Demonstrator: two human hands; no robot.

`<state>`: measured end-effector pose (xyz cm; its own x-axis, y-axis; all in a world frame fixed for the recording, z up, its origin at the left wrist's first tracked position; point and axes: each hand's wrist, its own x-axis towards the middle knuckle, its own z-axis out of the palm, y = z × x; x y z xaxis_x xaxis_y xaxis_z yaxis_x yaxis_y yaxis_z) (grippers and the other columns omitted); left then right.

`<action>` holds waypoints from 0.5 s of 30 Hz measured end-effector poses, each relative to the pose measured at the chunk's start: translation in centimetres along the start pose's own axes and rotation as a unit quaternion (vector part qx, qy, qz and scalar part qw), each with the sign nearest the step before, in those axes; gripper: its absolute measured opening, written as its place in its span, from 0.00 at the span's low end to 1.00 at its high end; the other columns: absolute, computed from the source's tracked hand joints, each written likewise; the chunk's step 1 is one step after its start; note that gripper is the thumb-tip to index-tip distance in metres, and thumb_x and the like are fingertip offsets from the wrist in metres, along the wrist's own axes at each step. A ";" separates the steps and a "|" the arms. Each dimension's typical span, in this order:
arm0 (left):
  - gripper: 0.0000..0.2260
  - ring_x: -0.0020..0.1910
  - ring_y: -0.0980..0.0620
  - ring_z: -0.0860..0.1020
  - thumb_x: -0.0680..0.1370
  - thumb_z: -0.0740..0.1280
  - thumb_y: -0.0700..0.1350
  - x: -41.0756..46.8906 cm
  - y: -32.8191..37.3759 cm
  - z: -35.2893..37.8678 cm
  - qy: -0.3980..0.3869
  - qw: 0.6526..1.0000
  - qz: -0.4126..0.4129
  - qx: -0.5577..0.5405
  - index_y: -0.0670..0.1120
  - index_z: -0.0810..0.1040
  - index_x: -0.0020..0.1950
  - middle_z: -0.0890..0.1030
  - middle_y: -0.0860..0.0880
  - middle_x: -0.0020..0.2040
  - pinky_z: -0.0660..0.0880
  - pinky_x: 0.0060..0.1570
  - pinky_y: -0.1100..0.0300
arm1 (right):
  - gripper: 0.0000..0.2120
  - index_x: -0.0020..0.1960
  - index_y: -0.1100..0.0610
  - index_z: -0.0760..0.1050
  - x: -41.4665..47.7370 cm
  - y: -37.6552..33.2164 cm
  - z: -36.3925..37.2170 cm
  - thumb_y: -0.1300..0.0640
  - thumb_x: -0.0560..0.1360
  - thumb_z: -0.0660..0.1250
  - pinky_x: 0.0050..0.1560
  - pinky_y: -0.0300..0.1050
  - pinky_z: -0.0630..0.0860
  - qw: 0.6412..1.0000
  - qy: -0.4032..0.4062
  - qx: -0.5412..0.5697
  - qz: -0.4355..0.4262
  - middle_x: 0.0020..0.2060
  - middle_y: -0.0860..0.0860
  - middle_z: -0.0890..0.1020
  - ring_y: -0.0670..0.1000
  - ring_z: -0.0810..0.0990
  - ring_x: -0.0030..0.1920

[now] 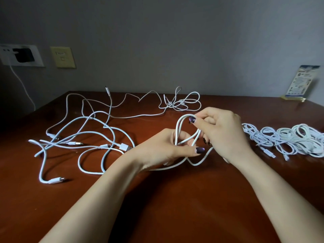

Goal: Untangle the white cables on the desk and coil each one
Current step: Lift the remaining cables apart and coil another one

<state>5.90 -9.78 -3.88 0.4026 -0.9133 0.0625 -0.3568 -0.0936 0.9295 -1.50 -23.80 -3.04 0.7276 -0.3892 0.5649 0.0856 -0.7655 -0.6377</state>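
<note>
Both hands met over the middle of the desk point(175, 199), each clamped on one cable point(178, 128). The left hand point(163, 148) pinched the base of an upright loop between thumb and fingers. The right hand point(222, 132) gripped the loop's top, fingers curled round the strands. The cable's slack trailed on the desk beneath the hands. A loose tangle point(84, 134) lay to the left, a smaller knot point(182, 102) at the back, and coils point(289, 141) to the right
</note>
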 end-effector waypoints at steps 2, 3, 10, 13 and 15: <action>0.08 0.24 0.55 0.60 0.76 0.69 0.42 0.0 0.0 -0.1 -0.009 1.000 -0.006 0.009 0.42 0.74 0.39 0.64 0.52 0.25 0.56 0.23 0.64 | 0.08 0.37 0.53 0.77 0.0 0.2 -0.1 0.57 0.74 0.69 0.30 0.30 0.68 1.000 -0.010 0.011 0.012 0.18 0.41 0.74 0.42 0.73 0.22; 0.08 0.24 0.54 0.60 0.76 0.69 0.42 0.0 0.0 -0.1 -0.015 1.000 -0.005 0.013 0.42 0.74 0.39 0.65 0.51 0.25 0.56 0.24 0.64 | 0.08 0.37 0.53 0.78 0.0 0.1 -0.1 0.57 0.74 0.69 0.30 0.30 0.68 1.000 -0.013 0.012 0.013 0.18 0.41 0.74 0.42 0.72 0.21; 0.12 0.23 0.54 0.58 0.80 0.62 0.43 -0.2 0.3 -0.1 -0.002 0.999 0.028 -0.020 0.45 0.72 0.36 0.62 0.49 0.24 0.52 0.26 0.59 | 0.05 0.39 0.54 0.78 0.0 -0.5 -0.4 0.59 0.74 0.70 0.30 0.31 0.69 0.990 0.012 0.139 0.007 0.22 0.44 0.76 0.42 0.72 0.24; 0.11 0.21 0.58 0.58 0.81 0.58 0.41 -0.1 0.1 -0.3 0.045 0.989 0.049 -0.129 0.44 0.71 0.39 0.63 0.54 0.23 0.54 0.21 0.67 | 0.07 0.49 0.54 0.77 -0.1 -0.5 -0.2 0.51 0.75 0.68 0.39 0.36 0.75 0.947 -0.032 0.317 0.028 0.34 0.49 0.80 0.45 0.78 0.35; 0.07 0.20 0.61 0.59 0.81 0.57 0.41 0.0 0.2 -0.9 0.079 0.970 0.067 -0.221 0.43 0.72 0.47 0.63 0.55 0.24 0.56 0.19 0.70 | 0.19 0.56 0.53 0.75 -0.2 -0.6 0.6 0.44 0.71 0.70 0.46 0.40 0.77 0.905 -0.093 0.414 0.042 0.45 0.51 0.81 0.47 0.81 0.45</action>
<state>6.55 -9.42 -3.35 0.5139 -0.8305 0.2150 -0.0324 0.2317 0.9723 -1.28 -22.94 -3.03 0.8505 -0.2767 0.4473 0.4488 -0.0618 -0.8915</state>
